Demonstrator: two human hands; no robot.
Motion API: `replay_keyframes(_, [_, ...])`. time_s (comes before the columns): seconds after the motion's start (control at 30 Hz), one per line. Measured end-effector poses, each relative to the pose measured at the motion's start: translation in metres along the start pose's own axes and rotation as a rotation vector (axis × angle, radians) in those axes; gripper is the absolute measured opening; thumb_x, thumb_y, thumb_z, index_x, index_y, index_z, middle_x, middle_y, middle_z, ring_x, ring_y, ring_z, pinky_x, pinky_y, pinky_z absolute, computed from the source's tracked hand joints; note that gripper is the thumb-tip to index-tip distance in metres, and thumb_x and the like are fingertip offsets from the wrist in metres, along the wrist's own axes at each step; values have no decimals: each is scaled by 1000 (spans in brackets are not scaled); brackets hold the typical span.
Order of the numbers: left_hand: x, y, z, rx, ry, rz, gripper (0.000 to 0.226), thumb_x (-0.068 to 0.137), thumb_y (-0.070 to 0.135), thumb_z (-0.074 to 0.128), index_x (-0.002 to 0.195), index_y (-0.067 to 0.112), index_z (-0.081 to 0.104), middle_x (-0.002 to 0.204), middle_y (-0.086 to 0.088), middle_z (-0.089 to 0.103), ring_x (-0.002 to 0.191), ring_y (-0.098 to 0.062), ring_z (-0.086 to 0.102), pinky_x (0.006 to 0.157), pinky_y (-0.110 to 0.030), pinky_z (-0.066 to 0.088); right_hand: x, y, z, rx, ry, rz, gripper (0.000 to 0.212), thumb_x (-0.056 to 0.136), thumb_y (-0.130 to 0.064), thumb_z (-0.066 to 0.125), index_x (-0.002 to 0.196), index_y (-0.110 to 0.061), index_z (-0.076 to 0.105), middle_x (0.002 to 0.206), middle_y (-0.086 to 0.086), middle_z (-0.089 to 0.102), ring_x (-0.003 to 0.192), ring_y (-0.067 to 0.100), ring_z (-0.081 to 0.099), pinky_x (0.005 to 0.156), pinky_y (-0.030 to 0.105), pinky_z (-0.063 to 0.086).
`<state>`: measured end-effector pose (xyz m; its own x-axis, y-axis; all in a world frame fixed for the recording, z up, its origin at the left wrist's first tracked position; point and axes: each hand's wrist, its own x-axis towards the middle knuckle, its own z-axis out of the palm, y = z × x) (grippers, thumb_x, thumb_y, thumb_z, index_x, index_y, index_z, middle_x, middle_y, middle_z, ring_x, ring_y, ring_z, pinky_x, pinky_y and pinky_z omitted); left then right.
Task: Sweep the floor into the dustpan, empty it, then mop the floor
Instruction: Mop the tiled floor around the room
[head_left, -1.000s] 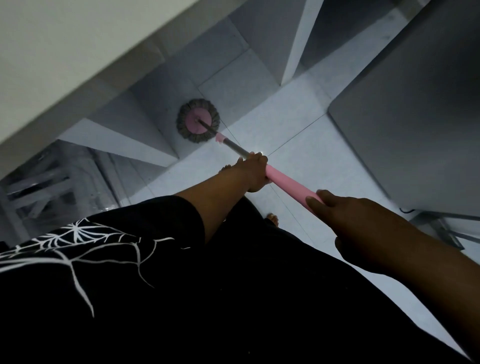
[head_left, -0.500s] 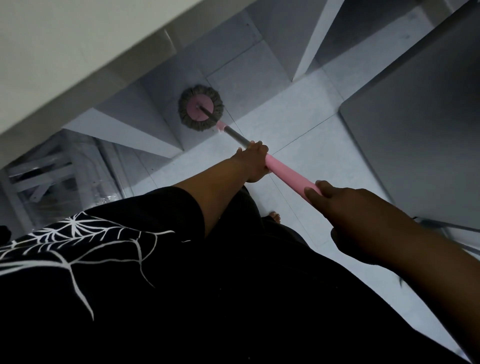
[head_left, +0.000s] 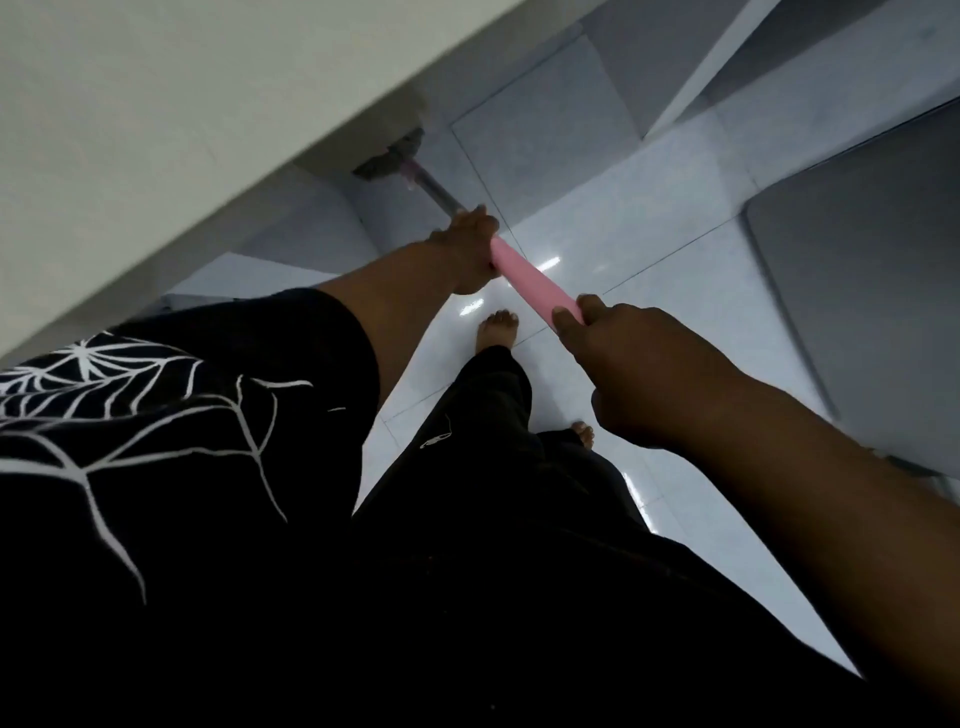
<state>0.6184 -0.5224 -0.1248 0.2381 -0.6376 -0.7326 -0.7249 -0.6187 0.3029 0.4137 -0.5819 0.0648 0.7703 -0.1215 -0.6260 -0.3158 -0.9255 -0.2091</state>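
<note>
I hold a mop by its pink handle (head_left: 530, 283), which runs from lower right up to the left. My left hand (head_left: 467, 244) grips it farther down, where the pink grip meets the grey metal shaft. Nearer to me, my right hand (head_left: 623, 353) is closed on the handle's top end. The round grey mop head (head_left: 389, 161) lies on the white tiled floor (head_left: 649, 291), partly hidden under the edge of a pale surface.
A large pale surface (head_left: 156, 130) fills the upper left and overhangs the mop head. A dark grey panel (head_left: 872, 260) stands at the right. My bare feet (head_left: 498, 327) stand on the shiny tiles below the handle. White cabinet or wall edges rise at the back.
The mop head has been pushed away and to the left, and now sits half under the pale surface. Both hands kept their grip. I have stepped forward; my feet now show.
</note>
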Motion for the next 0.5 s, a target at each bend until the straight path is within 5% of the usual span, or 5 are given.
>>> replay_keyframes(0.23, [57, -49, -33, 61, 7, -143, 71, 92, 23, 62, 150, 13, 22, 162, -9, 1, 148, -35, 7, 117, -55, 20, 74, 0, -13, 64, 65, -35, 51, 81, -11, 61, 129, -1, 45, 105, 16, 54, 69, 23, 44, 60, 31, 36])
replay_keyframes(0.5, [66, -78, -34, 108, -35, -186, 74, 93, 25, 58, 152, 15, 14, 163, -7, -6, 150, -32, -3, 119, -54, 14, 94, -14, 0, 51, 113, -52, 49, 83, -14, 62, 128, -1, 48, 111, 15, 54, 88, 27, 59, 65, 29, 36])
